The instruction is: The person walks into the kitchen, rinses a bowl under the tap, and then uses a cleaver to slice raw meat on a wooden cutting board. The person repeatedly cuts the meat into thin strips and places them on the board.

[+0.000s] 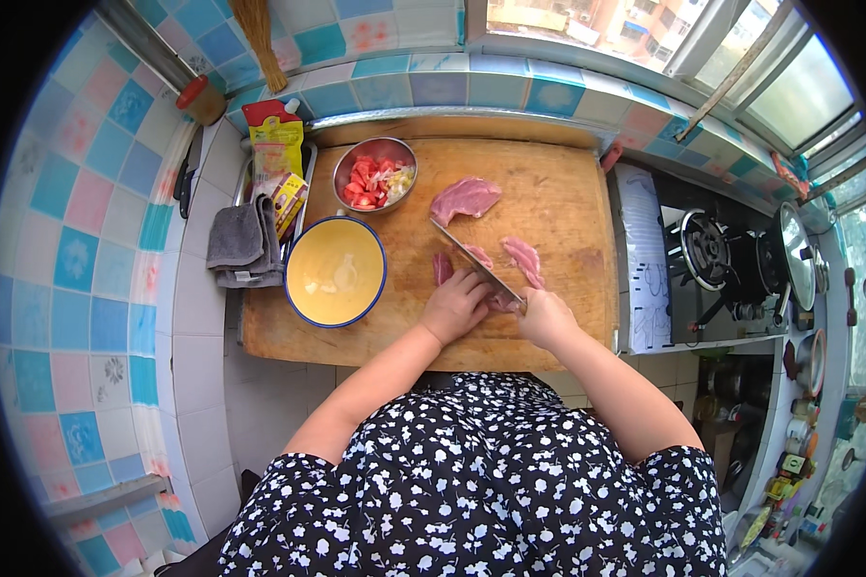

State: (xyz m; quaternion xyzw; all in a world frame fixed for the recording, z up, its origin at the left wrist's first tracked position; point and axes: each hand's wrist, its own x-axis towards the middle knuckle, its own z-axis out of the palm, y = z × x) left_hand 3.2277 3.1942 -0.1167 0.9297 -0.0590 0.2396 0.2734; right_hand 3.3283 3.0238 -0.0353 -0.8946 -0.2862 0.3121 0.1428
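Note:
My right hand point(547, 318) grips the handle of a kitchen knife point(478, 262), whose blade slants away to the upper left across the wooden cutting board point(414, 342). Close beside the blade, my left hand point(458, 306) presses down on raw meat with its fingers bent; most of that meat is hidden under the hand and knife. A strip of meat point(442, 268) shows just beyond my left fingers. Right of the blade lies another piece of meat point(522, 262). Farther back rests a larger slab of meat point(467, 199), near the knife's tip.
A metal bowl point(412, 160) with red chunks and pale chopped pieces stands at the back left. Nearer me is a yellow, blue-rimmed bowl point(383, 252). Grey cloth point(241, 238) and packets point(277, 144) lie to its left. A gas stove point(703, 248) stands on the right.

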